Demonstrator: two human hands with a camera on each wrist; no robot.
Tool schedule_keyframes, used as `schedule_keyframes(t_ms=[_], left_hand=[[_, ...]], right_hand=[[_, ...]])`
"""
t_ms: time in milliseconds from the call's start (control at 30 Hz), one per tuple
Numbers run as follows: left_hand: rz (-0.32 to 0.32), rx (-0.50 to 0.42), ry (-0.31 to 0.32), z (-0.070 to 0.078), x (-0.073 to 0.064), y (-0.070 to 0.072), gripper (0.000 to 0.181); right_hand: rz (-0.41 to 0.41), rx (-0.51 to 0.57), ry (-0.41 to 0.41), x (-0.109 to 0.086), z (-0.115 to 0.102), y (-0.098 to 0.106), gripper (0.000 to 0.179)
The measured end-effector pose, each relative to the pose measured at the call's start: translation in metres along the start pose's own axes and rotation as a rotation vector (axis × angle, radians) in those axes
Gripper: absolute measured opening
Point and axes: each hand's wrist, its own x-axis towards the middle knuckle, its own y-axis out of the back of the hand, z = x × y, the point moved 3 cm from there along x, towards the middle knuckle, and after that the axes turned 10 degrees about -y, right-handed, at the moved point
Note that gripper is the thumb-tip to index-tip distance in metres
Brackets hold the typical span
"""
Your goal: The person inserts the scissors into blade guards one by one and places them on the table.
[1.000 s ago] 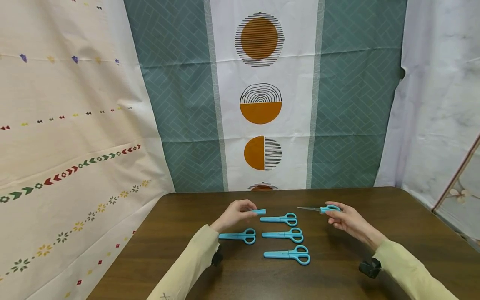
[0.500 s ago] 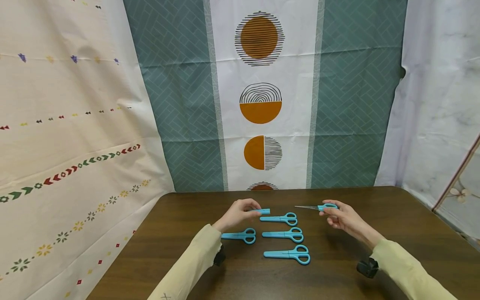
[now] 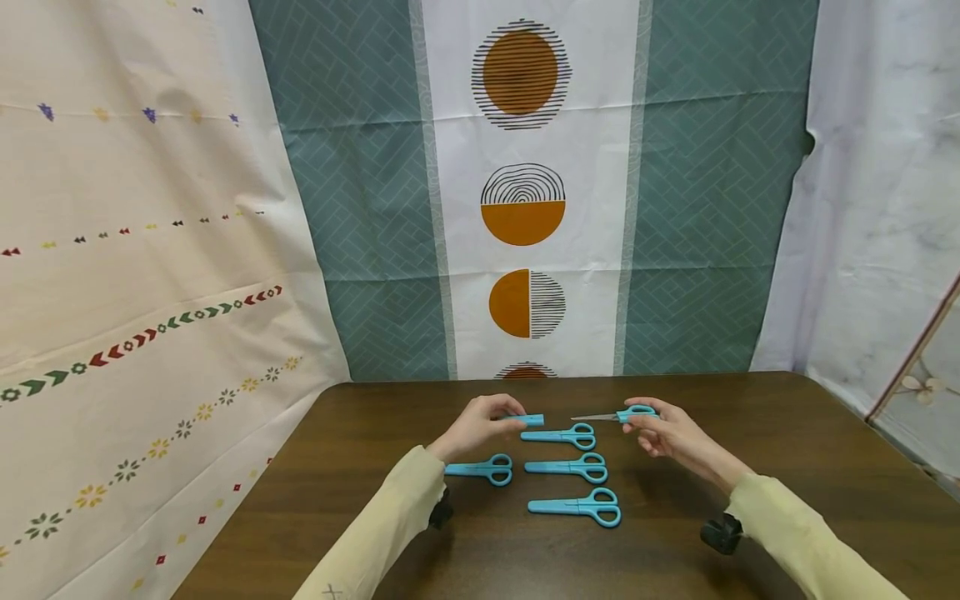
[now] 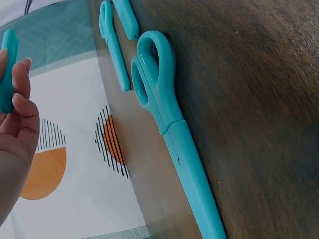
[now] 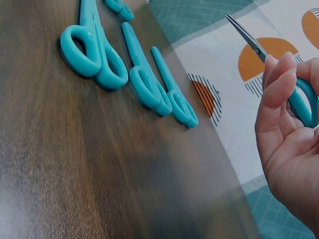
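My left hand (image 3: 480,425) pinches a turquoise scissors sheath (image 3: 532,420) between thumb and fingers, above the table's far half. Facing it, my right hand (image 3: 675,432) grips a pair of scissors (image 3: 636,412) by the turquoise handles. Their bare metal blades (image 5: 246,37) are closed together and point left at the sheath's end, with a small gap between. In the left wrist view the sheath (image 4: 9,69) stands off the table in the fingertips. Below the hands lie several sheathed turquoise scissors, the closest being the far pair (image 3: 558,436).
Two more sheathed pairs, a middle one (image 3: 566,467) and a near one (image 3: 576,507), lie in a column with handles to the right. Another sheathed pair (image 3: 480,470) is left of them, partly behind my left forearm. Patterned curtains hang beyond the dark wooden table (image 3: 675,533).
My right hand has moved left with the scissors, bringing the blade tips nearer the sheath. My left hand has shifted slightly right with the sheath. The scissors on the table stay put.
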Motion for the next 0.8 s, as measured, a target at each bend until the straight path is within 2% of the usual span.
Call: schedule_keyframes(t_ms=[333, 567, 800], left_hand=[[0.032, 0.034, -0.011, 0.001, -0.004, 0.002, 0.015], [0.071, 0.028, -0.008, -0.026, -0.003, 0.002, 0.015], [0.078, -0.024, -0.036, -0.030, -0.005, 0.003, 0.016]], right_hand=[[-0.012, 0.021, -0.006, 0.004, -0.001, -0.005, 0.046], [-0.022, 0.012, 0.025, 0.007, -0.004, -0.013, 0.040], [-0.032, 0.029, 0.029, 0.009, -0.009, -0.023, 0.043]])
